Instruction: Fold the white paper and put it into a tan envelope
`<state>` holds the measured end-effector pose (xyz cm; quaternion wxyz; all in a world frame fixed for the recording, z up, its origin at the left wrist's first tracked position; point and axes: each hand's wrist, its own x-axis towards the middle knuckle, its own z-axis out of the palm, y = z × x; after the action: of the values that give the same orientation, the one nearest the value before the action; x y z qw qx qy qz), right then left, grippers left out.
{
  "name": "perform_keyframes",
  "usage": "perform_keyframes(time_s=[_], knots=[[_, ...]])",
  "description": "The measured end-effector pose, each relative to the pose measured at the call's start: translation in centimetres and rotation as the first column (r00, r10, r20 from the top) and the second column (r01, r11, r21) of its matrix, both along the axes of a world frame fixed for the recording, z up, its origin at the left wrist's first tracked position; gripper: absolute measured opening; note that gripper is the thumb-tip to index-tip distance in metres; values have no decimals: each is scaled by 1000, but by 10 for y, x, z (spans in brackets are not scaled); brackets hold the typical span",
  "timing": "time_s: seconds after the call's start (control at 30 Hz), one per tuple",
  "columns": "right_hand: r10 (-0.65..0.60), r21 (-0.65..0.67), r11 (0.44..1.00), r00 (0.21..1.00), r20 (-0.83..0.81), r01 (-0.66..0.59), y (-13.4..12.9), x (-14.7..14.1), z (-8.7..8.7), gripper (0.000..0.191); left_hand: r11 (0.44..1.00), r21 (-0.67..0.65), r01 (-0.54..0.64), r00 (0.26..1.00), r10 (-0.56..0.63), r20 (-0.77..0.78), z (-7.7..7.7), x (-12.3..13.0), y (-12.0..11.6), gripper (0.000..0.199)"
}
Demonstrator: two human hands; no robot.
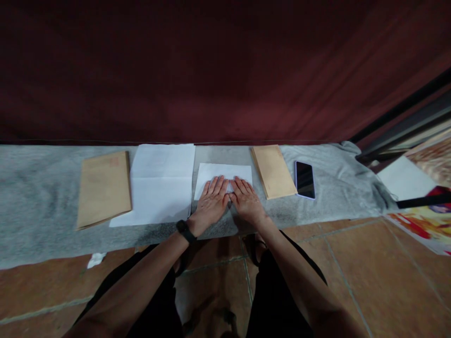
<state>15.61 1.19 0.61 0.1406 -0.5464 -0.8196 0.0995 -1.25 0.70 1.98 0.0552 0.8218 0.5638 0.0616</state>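
A folded sheet of white paper (222,170) lies on the grey cloth in front of me. My left hand (213,199) rests flat on its left half, fingers stretched out. Over the right half lies my right hand (246,199), also flat with fingers extended. The two thumbs meet near the paper's lower middle, and the hands hide much of the sheet. Left of it are larger white sheets (162,188) with a crease across them. A stack of brown envelopes (275,171) sits just right of the folded paper.
Another pile of brown envelopes (104,188) overlaps the white sheets at the left. A phone (305,180) lies at the right on the grey cloth (42,202). Dark red fabric (225,75) hangs behind. Colourful printed material (428,225) is at the far right, above the tiled floor (384,272).
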Motion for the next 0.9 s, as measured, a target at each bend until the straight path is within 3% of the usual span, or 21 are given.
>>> perform_keyframes(time_s=[0.4,0.63,0.9], knots=[[-91,26,996,994,64,90,6,12,2,52,996,0,-84,996,84,-2,-6,-5,10,57],[-162,24,987,982,94,160,5,17,6,52,980,-11,-198,980,198,20,-8,-8,17,59],[-212,8,977,977,9,212,14,22,12,48,975,-4,-224,973,224,56,-6,-7,20,59]])
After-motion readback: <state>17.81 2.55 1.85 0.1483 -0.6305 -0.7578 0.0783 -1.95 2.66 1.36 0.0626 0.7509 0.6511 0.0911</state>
